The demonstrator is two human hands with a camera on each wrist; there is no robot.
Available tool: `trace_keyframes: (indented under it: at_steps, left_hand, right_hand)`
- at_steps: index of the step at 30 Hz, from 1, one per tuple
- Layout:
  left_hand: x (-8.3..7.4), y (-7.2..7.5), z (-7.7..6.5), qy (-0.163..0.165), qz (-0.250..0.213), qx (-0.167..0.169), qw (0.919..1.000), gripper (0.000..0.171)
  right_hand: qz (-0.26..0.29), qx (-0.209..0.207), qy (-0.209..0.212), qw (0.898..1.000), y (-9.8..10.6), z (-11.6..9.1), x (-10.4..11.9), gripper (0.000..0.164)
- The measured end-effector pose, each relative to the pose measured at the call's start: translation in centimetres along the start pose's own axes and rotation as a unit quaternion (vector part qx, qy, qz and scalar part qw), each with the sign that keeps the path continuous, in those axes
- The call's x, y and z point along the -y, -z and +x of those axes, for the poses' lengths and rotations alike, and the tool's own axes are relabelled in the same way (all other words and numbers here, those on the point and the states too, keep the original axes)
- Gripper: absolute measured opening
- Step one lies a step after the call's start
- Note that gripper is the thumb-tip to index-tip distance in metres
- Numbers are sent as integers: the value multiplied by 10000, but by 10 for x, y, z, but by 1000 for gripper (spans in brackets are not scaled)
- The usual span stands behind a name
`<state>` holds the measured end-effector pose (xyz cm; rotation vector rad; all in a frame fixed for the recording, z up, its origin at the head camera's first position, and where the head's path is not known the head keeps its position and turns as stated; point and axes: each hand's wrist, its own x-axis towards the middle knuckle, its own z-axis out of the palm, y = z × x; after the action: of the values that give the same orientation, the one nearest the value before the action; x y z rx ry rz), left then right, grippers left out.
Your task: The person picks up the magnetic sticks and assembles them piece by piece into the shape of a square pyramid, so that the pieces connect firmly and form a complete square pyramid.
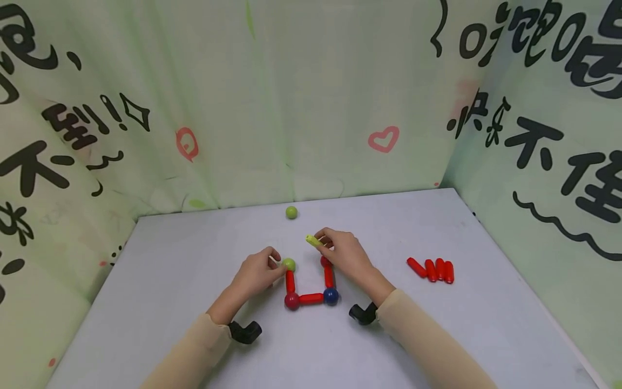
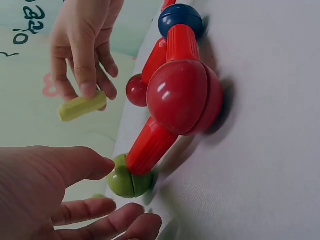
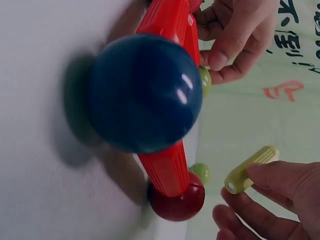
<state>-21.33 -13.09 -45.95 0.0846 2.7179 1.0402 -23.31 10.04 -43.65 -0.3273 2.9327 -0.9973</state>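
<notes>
A red ball (image 1: 292, 301), a blue ball (image 1: 331, 296), a smaller-looking red ball (image 3: 177, 199) and a green ball (image 2: 129, 176) are joined by red rods (image 1: 311, 299) into a U shape lying on the table. My left hand (image 1: 258, 271) is beside the green ball at the left end, its thumb at the ball and the other fingers loosely extended. Above the right end, my right hand (image 1: 346, 254) pinches a yellow-green rod (image 3: 251, 170) between thumb and fingers, clear of the tabletop. The rod touches no ball.
Another green ball (image 1: 291, 212) lies near the back edge of the white table (image 1: 204, 243). Several loose red rods (image 1: 440, 269) lie side by side at the right. Fabric curtains (image 1: 311, 108) with writing enclose the back and sides.
</notes>
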Motion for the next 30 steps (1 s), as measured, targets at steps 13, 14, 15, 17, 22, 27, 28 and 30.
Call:
trace_keyframes:
  at_steps: [13,14,15,17,22,27,28,30]
  left_hand:
    - [-6,-7,7,-129,-283,-61,9995,25]
    - [-6,-8,7,-107,-288,-61,9995,24]
    - [-7,-8,7,-86,-301,-61,9995,24]
    - [-7,-8,7,-81,-260,-60,9996,24]
    - [-7,-10,6,-108,42,-118,9999,24]
    - [-8,-10,6,-128,160,-177,9996,23]
    - [-9,-10,6,-129,156,-178,9996,24]
    - [-9,-10,6,-135,160,-184,9996,24]
  right_hand:
    - [-135,248,68,9996,-15,-1,-3,24]
    - [-148,271,89,9995,-16,-1,-3,24]
    - [-162,291,116,9994,-16,-1,-4,24]
    - [-239,316,150,9991,-17,-1,-4,23]
    - [-421,368,142,9983,-18,-3,-5,22]
    - [-499,442,248,9975,-17,-3,-3,21]
    - [-536,447,276,9972,-17,-3,-2,21]
    - [-591,463,315,9967,-18,-2,-2,20]
